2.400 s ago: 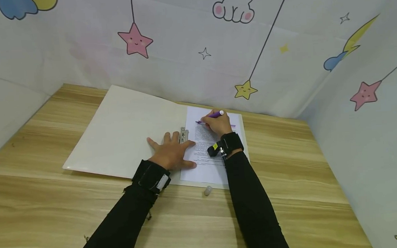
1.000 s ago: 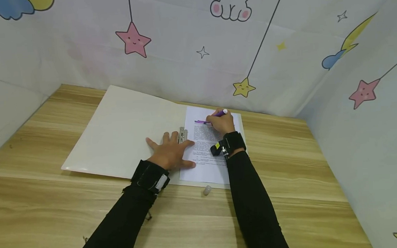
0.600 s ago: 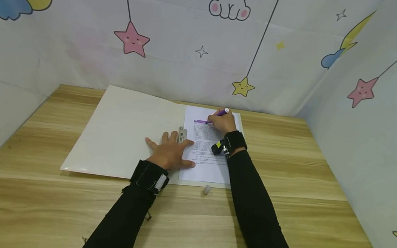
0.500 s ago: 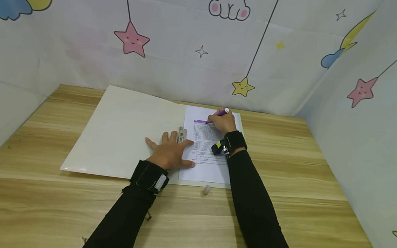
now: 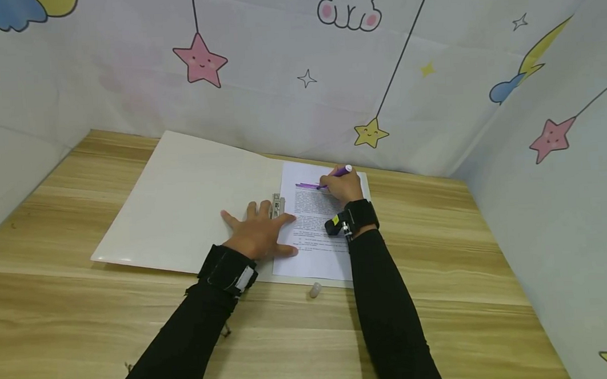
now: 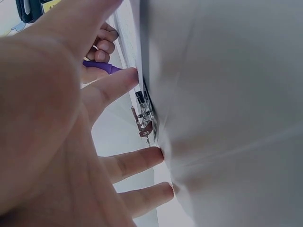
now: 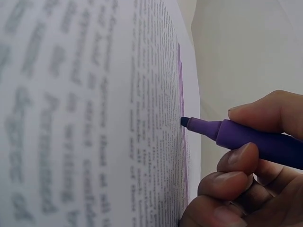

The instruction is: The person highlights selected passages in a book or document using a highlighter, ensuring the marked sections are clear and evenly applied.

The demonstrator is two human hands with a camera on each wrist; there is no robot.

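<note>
The paper (image 5: 310, 265) is a white sheet covered in dense dark print, lying face up, with purple lines drawn across the top of its text. The marker (image 5: 341, 172) has a purple barrel with a pale end and a dark, uncapped tip; it slants over the upper part of the paper, its tip at the purple lines. The white folder (image 5: 180, 201) lies open, one half under the paper, the other spread out to the paper's left.

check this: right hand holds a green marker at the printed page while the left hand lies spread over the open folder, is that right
Not green: the right wrist view shows a purple marker in the right hand. The rest is right.
</note>
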